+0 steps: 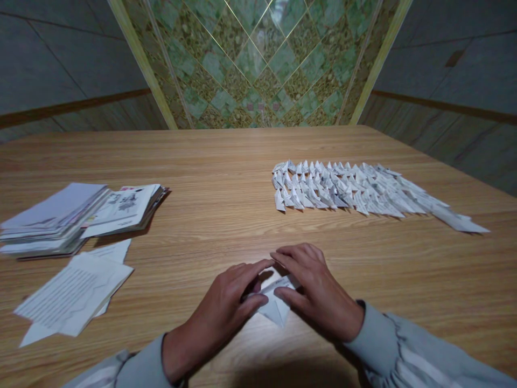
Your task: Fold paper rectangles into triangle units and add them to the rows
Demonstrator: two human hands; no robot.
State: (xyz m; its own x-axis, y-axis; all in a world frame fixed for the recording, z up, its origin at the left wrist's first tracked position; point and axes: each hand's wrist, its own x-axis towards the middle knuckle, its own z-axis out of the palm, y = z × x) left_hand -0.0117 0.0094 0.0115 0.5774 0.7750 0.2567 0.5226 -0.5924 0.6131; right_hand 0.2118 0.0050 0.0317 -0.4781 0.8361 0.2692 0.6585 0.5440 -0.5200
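A small piece of folded white paper, with a triangular point facing me, lies at the front middle of the table between both hands. My left hand grips its left side, thumb on the near face and fingers curled behind. On the right side, my right hand pinches the paper with the thumb in front and the fingers over the far edge. The two index fingertips meet above it. Parts of the paper are hidden behind the fingers.
Rows of folded paper pieces stand at the right back of the wooden table. On the left lie a stack of papers or booklets, an open-looking printed booklet and loose printed sheets. A tiled wall rises behind.
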